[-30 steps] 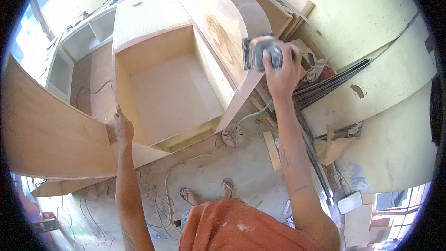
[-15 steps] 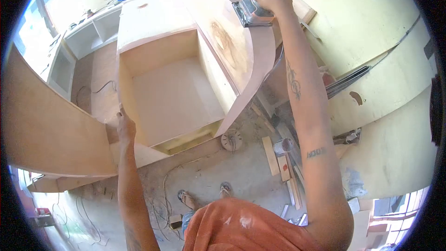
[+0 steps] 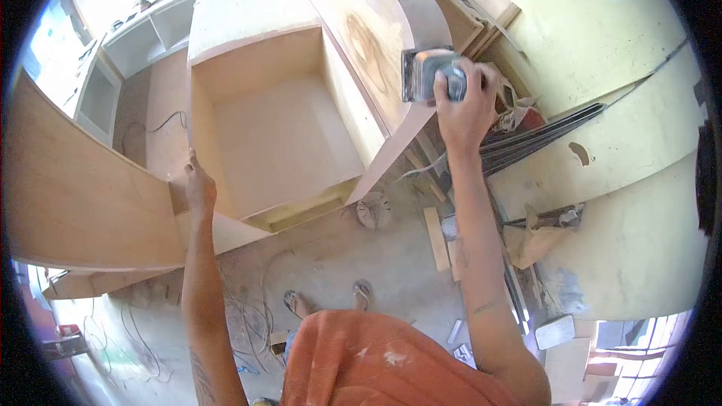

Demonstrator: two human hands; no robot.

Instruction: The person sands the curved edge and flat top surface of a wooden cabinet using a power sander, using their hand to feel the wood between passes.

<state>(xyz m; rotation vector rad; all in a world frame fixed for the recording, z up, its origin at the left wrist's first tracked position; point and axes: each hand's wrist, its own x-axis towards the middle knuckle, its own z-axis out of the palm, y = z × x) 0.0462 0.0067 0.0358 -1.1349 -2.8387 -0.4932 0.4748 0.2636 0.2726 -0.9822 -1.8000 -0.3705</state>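
Note:
My right hand [image 3: 468, 105] is wrapped round an orange and grey electric sander [image 3: 430, 75]. The sander's square pad lies against the curved edge of a wooden cabinet panel [image 3: 412, 11]. On the left, my left hand [image 3: 201, 186] grips the edge of the wooden cabinet frame [image 3: 189, 116], beside its open box compartment [image 3: 282, 135]. Pale wood grain with a dark knot [image 3: 366, 41] shows on the panel left of the sander.
A curved plywood panel [image 3: 90, 188] stands at the left. Wood offcuts [image 3: 436, 237] and cables [image 3: 263, 316] lie on the dusty floor. Large pale sheets [image 3: 602, 128] lean at the right, with dark strips [image 3: 541, 135] against them. White shelving [image 3: 169, 30] is behind.
My right hand has drawn the sander down along the curved edge, towards me. My left hand stays on the cabinet frame. The view has shifted slightly.

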